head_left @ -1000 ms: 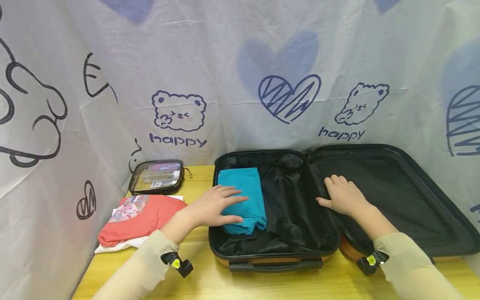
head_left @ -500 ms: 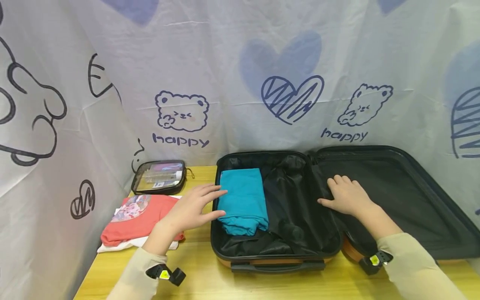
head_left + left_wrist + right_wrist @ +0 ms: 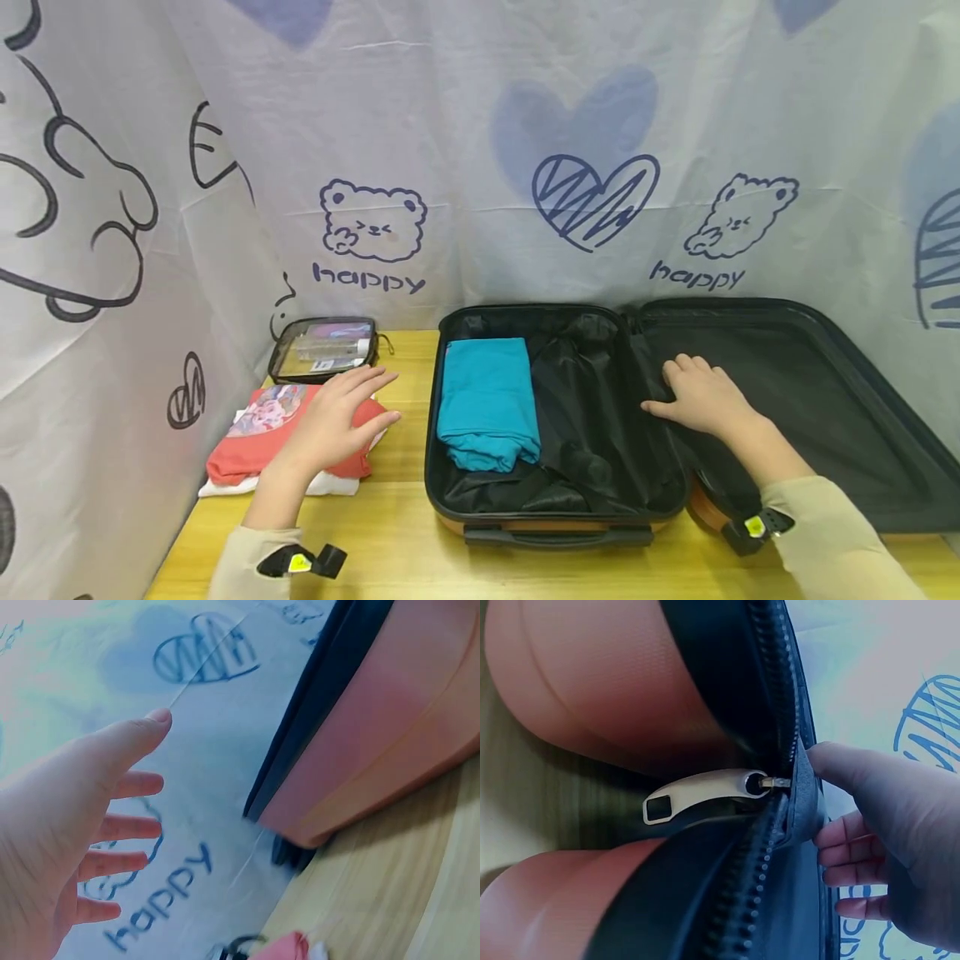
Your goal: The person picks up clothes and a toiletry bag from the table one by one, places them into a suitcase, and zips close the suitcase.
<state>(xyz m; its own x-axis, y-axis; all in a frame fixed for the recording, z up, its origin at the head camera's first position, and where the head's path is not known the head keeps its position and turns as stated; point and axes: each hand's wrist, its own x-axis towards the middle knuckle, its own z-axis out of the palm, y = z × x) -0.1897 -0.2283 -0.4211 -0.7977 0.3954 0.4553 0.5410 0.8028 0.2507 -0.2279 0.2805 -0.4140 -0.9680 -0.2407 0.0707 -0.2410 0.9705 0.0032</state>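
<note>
In the head view my left hand (image 3: 326, 425) is over a folded red T-shirt (image 3: 247, 450) with a round floral print, its fingers spread and nothing in them. White cloth (image 3: 333, 485) shows beneath the red one. A teal folded garment (image 3: 491, 400) lies in the left half of the open black-lined suitcase (image 3: 585, 408). Where the two suitcase halves meet rests my right hand (image 3: 708, 396), fingers loosely bent. The right wrist view has its thumb (image 3: 840, 765) at the fabric hinge strip, beside a metal zipper pull (image 3: 697, 791).
A clear zip pouch (image 3: 322, 348) with bottles inside stands behind the red T-shirt. The suitcase lid (image 3: 787, 400) lies flat to the right. A handle (image 3: 558, 537) faces the front of the wooden table (image 3: 390, 542). A printed curtain (image 3: 465, 167) hangs behind.
My left hand has moved left, away from the teal garment and out of the suitcase, to over the red T-shirt. The right hand has stayed at the hinge.
</note>
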